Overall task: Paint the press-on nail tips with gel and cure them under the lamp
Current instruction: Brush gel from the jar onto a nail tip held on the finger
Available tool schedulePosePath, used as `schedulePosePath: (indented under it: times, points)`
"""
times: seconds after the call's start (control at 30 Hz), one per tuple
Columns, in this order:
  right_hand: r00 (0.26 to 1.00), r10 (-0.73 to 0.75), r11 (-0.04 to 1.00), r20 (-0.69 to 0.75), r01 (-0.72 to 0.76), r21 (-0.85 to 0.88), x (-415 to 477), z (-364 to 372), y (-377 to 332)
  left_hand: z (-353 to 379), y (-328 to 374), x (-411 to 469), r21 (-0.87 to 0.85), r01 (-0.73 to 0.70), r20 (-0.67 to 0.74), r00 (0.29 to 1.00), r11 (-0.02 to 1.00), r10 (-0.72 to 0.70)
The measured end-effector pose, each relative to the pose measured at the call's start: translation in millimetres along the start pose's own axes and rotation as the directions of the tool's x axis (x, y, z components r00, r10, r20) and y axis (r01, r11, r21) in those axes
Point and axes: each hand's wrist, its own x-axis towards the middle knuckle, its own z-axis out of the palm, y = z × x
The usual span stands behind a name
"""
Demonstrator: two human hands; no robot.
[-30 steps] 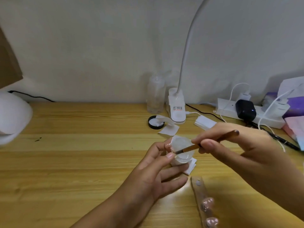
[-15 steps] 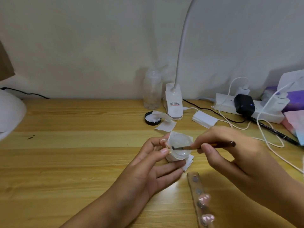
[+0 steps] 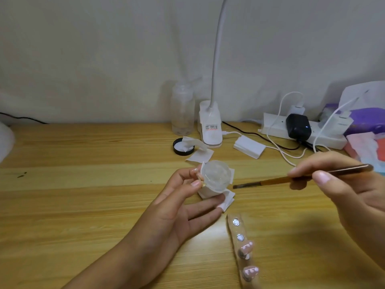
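1. Pinching a small tan nail tip (image 3: 201,181), the left hand (image 3: 177,207) sits just beside the clear gel pot (image 3: 216,176).
2. The right hand (image 3: 343,195) grips the brush (image 3: 277,181) by its handle, bristles apart from the pot.
3. The tip looks light, stiff and slippery; hold its edges.

Along the wooden bench's (image 3: 83,184) far edge stands a clear bottle (image 3: 182,113) with a black lid (image 3: 179,147) lying just in front, and toward the far right corner a white power strip (image 3: 275,126) carries a black adapter (image 3: 298,126) beside purple packets (image 3: 368,119).
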Motion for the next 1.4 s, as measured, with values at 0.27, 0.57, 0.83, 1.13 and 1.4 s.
schedulePosePath:
  times: [0.27,0.57,0.83,1.13,1.4]
  points:
    - [0.901,0.406,0.769,-0.151,-0.247,0.59,-13.6,10.6,13.4,7.7,-12.4,-8.9,0.399,-0.177,-0.295,0.904,0.9,0.308]
    - [0.879,0.471,0.652,-0.07,-0.294,0.699,-20.0,26.1,5.1,11.1,-17.2,-12.2,0.557,-0.181,-0.144,0.94,0.811,0.309]
    - [0.896,0.44,0.701,-0.06,-0.301,0.646,-19.2,28.5,-2.6,14.3,-17.2,-14.2,0.613,-0.166,-0.122,0.946,0.772,0.3]
    - [0.913,0.406,0.761,-0.042,-0.312,0.569,-21.2,29.7,-3.4,15.3,-16.3,-15.0,0.62,-0.168,-0.113,0.948,0.767,0.299]
    - [0.919,0.385,0.769,-0.083,-0.27,0.58,-20.1,27.8,3.4,14.1,-17.3,-15.4,0.622,-0.161,-0.123,0.946,0.766,0.299]
